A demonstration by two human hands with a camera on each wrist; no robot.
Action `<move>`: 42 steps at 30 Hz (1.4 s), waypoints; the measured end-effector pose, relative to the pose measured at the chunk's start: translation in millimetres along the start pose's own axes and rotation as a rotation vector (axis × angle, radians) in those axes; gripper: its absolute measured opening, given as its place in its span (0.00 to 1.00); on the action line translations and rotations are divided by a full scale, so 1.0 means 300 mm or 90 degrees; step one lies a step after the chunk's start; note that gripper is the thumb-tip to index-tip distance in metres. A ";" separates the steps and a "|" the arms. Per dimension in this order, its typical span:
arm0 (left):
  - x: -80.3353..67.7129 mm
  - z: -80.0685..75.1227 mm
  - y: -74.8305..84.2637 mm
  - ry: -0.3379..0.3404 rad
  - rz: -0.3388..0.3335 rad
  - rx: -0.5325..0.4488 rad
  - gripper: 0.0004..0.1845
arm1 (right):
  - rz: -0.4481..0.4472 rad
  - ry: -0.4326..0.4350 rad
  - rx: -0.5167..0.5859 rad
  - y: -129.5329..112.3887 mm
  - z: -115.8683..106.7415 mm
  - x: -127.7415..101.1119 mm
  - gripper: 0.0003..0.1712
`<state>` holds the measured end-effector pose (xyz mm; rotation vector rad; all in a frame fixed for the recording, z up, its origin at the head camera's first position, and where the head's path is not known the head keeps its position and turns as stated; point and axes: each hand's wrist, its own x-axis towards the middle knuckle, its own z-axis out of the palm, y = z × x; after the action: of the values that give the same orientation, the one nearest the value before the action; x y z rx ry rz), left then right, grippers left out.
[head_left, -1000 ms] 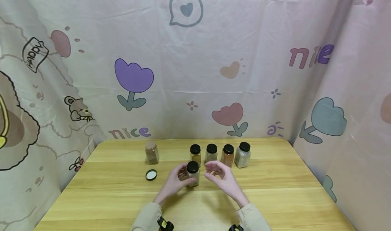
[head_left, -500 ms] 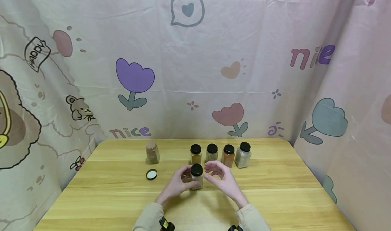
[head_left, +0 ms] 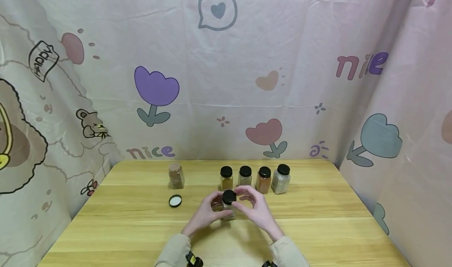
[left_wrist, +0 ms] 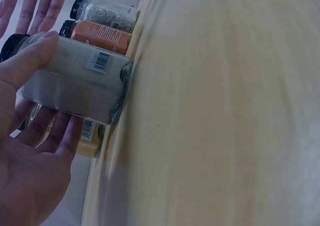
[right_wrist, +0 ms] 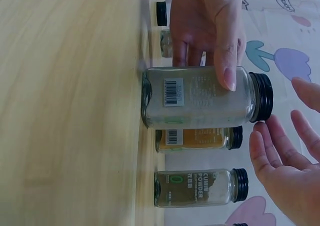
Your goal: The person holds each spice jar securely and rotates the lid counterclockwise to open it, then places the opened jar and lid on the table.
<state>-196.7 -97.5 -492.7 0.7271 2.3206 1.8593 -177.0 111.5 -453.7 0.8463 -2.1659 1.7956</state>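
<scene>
My left hand [head_left: 206, 213] grips a square spice jar of pale powder [right_wrist: 197, 103], thumb on the near side and fingers behind. The jar is upright, with its black lid [head_left: 229, 197] on. Whether its base touches the table is hard to tell. Beside the lid, my right hand [head_left: 251, 203] has its fingers loosely bent and spread. In the right wrist view the right fingertips [right_wrist: 270, 128] come close to the lid's edge; contact is unclear. Just behind the held jar stands a jar of yellow-brown powder [head_left: 226, 180], with a cumin powder jar [right_wrist: 195, 188] to its right.
On the wooden table [head_left: 123, 224], a jar of orange-red powder [head_left: 263, 182] and a wider jar of whitish grains [head_left: 281, 182] continue the back row. Farther left stands a lidless jar of brown powder [head_left: 176, 177]. A loose lid [head_left: 175, 200] lies in front, white inside up.
My left hand has carried the pale jar rightward and slightly nearer. My right hand has moved slightly left, and its fingertips are now beside the lid.
</scene>
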 end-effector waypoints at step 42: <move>0.006 -0.002 -0.007 -0.016 0.020 0.032 0.23 | 0.037 0.067 -0.301 -0.034 0.079 0.055 0.21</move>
<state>-199.2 -97.7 -494.1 0.7927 2.3629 1.7995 -180.2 83.1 -442.7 0.5661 -2.4130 1.2291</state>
